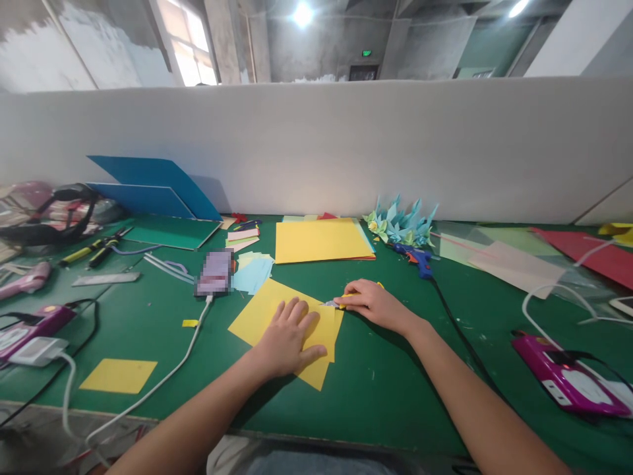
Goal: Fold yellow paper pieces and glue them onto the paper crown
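Note:
A yellow sheet of paper (257,310) lies on the green table (386,376) in front of me. My left hand (289,336) rests flat on it with the fingers spread, pressing it down. My right hand (370,303) is closed round a yellow-handled utility knife (332,303). The knife's blade tip touches the paper's upper right edge, just beside my left fingertips.
A stack of yellow sheets (321,239) lies behind, with blue-green paper flowers (400,224) and a blue glue gun (418,259) to its right. A phone (215,272) with a white cable, light blue paper, a small yellow piece (119,375) and magenta devices (564,376) lie around.

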Action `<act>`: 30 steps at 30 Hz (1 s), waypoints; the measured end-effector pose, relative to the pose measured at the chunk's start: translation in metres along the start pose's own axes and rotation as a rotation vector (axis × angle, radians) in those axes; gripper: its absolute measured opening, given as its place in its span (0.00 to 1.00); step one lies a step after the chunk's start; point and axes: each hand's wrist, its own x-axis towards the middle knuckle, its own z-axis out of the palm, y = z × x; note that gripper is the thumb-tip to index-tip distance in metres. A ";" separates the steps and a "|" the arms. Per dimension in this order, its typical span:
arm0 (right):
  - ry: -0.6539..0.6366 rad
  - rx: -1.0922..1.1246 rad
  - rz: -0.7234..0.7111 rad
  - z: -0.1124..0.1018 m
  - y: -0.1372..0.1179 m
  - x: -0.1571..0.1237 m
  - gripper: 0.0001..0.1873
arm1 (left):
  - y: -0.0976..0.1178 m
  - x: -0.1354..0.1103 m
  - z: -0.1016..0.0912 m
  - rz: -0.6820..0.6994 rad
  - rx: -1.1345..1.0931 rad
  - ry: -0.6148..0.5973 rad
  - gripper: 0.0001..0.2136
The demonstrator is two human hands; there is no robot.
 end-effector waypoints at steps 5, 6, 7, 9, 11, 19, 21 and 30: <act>-0.008 -0.008 0.001 -0.002 0.000 -0.004 0.16 | -0.005 0.000 0.002 -0.030 -0.003 -0.128 0.43; -0.009 -0.010 0.000 -0.002 -0.001 -0.005 0.16 | -0.005 0.001 0.002 -0.033 -0.001 -0.148 0.44; -0.009 -0.011 -0.003 -0.003 -0.001 -0.005 0.16 | -0.005 0.001 0.002 -0.036 0.000 -0.163 0.44; -0.009 -0.013 -0.009 -0.003 -0.002 -0.004 0.17 | -0.005 0.001 0.001 -0.039 0.000 -0.181 0.45; -0.007 -0.014 -0.016 -0.003 -0.003 -0.003 0.17 | -0.004 0.001 0.000 -0.041 -0.005 -0.192 0.46; 0.010 -0.013 -0.042 0.004 -0.007 0.010 0.17 | -0.001 0.003 -0.005 -0.065 -0.014 -0.231 0.46; 0.015 -0.012 -0.045 0.007 -0.007 0.012 0.17 | -0.001 0.003 -0.006 -0.078 -0.012 -0.255 0.46; 0.026 -0.008 -0.073 0.012 -0.010 0.033 0.16 | -0.003 0.002 -0.001 -0.040 -0.014 -0.208 0.44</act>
